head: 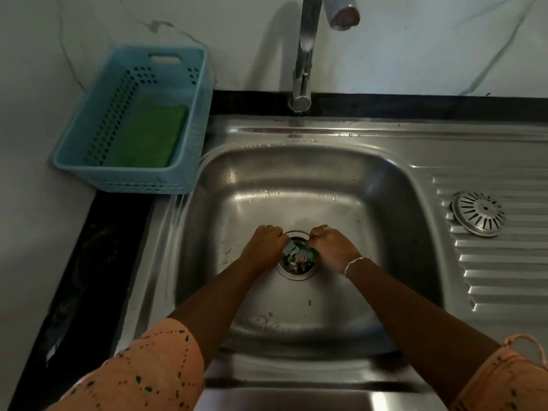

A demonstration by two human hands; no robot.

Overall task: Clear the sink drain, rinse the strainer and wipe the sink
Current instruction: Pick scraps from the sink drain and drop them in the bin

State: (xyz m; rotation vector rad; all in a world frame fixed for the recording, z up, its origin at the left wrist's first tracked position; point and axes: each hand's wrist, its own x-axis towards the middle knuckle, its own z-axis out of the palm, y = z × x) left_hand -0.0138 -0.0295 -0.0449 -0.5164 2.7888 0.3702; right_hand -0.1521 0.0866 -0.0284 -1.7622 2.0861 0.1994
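Stainless steel sink (296, 179) with ribbed drainboard sits in the black desk (89, 262); light blue perforated plastic basket (89, 161) holding a green scrub sponge (148, 134) is parked left, likely kept dry for the wipe step. Round slotted metal strainer (478, 213) lies on the drainboard, off the round open drain (296, 269), giving access. Left hand (267, 243) and right hand (332, 247) meet over it, each grip closed on the wet scraps of wrapper debris (299, 258), probably to lift it out together.
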